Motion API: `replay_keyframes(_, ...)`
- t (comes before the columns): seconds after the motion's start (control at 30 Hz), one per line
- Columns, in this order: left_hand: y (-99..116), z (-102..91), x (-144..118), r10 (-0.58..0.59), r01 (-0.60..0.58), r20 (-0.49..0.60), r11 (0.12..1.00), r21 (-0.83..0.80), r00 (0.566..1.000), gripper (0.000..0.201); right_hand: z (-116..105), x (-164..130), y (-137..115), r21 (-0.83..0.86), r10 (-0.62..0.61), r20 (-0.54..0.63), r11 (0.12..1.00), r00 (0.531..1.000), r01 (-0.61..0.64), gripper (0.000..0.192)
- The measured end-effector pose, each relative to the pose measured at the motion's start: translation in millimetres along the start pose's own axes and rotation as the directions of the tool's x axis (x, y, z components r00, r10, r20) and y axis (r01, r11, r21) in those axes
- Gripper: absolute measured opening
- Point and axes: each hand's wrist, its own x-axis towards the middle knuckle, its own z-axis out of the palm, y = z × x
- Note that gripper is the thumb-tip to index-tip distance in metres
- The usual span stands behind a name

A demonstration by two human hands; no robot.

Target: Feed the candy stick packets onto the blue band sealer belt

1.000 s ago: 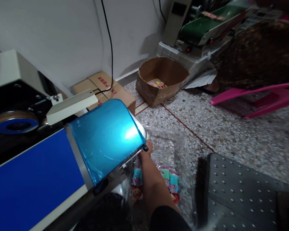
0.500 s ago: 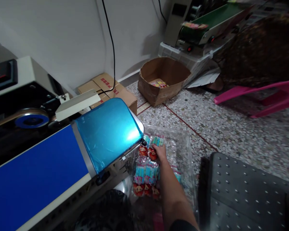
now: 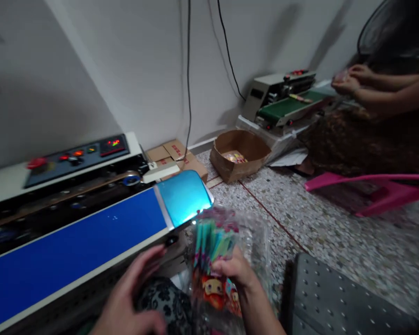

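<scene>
Fingers of the right hand [image 3: 238, 272] are curled tight around a bundle of sachets [image 3: 212, 260], held upright just off the end of the blue conveyor belt [image 3: 77, 242]; the bundle is blurred, its print hard to read. The left hand [image 3: 132, 298] hangs beside it with fingers spread loose, holding nothing, its wrist cut off by the frame edge. A clear plastic tray [image 3: 260, 237] on the floor sits mostly hidden behind the sachets. A co-worker's hands [image 3: 349, 79] blur at the far machine.
</scene>
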Motion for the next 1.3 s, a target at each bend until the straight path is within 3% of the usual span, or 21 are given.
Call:
replay_keyframes(0.07,14.1,12.4,8.6,0.189,-0.154,0.169,0.968,-0.200,0.967,0.101,48.1,6.5,-19.6,-0.058,-0.038,0.172,0.997,0.984,0.049,0.056)
replay_keyframes(0.13,24.3,11.0,15.3,0.244,-0.158,0.210,0.920,-0.359,0.947,0.105,91.5,16.7,-33.0,-0.119,-0.123,0.228,0.981,0.966,0.153,0.072)
replay_keyframes(0.2,31.1,-1.6,16.7,0.296,-0.198,0.132,0.850,-0.489,0.946,0.089,127.4,27.1,-40.6,-0.187,-0.197,0.253,0.951,0.947,0.248,0.082)
replay_keyframes(0.27,36.5,-18.7,12.1,0.267,-0.180,0.065,0.789,-0.587,0.961,0.064,154.8,35.1,-45.4,-0.248,-0.209,0.305,0.924,0.929,0.290,0.084)
replay_keyframes(0.4,43.8,-52.0,-4.1,0.262,-0.215,-0.038,0.693,-0.688,0.964,0.043,187.0,42.6,-55.2,-0.229,-0.148,0.408,0.939,0.901,0.257,0.094)
replay_keyframes(0.47,42.6,-68.4,-9.3,0.301,-0.241,-0.052,0.636,-0.733,0.952,0.038,195.6,45.9,-59.0,-0.111,-0.121,0.431,0.976,0.894,0.185,0.080)
replay_keyframes(0.53,37.9,-83.8,-11.3,0.336,-0.203,0.007,0.585,-0.785,0.942,0.031,202.0,50.2,-61.1,-0.031,-0.086,0.444,0.993,0.892,0.111,0.055)
replay_keyframes(0.63,28.7,-101.2,-10.9,0.385,-0.112,0.127,0.541,-0.833,0.914,0.027,210.9,55.6,-62.3,-0.090,-0.033,0.467,0.992,0.884,0.084,0.040)
replay_keyframes(0.77,20.5,-113.4,-11.2,0.429,-0.058,0.195,0.509,-0.859,0.882,0.039,225.5,55.4,-61.8,-0.193,0.023,0.455,0.978,0.890,0.073,0.035)
replay_keyframes(0.9,14.7,-123.5,-11.0,0.433,-0.070,0.165,0.478,-0.876,0.886,0.051,241.8,54.7,-52.4,-0.132,-0.044,0.277,0.988,0.960,0.084,0.032)
replay_keyframes(1.0,11.1,-130.7,-8.2,0.403,-0.042,0.173,0.472,-0.881,0.899,0.046,251.0,58.6,-40.5,-0.079,-0.103,0.114,0.991,0.988,0.113,0.026)
replay_keyframes(1.17,11.0,-138.0,-3.3,0.299,-0.018,0.132,0.451,-0.893,0.945,0.025,251.2,67.0,-29.7,-0.083,-0.205,-0.064,0.976,0.977,0.199,0.021)
replay_keyframes(1.3,12.8,-145.8,-3.9,0.170,-0.053,0.021,0.418,-0.907,0.985,0.019,223.9,82.3,-33.7,-0.121,-0.270,-0.166,0.960,0.949,0.252,0.028)
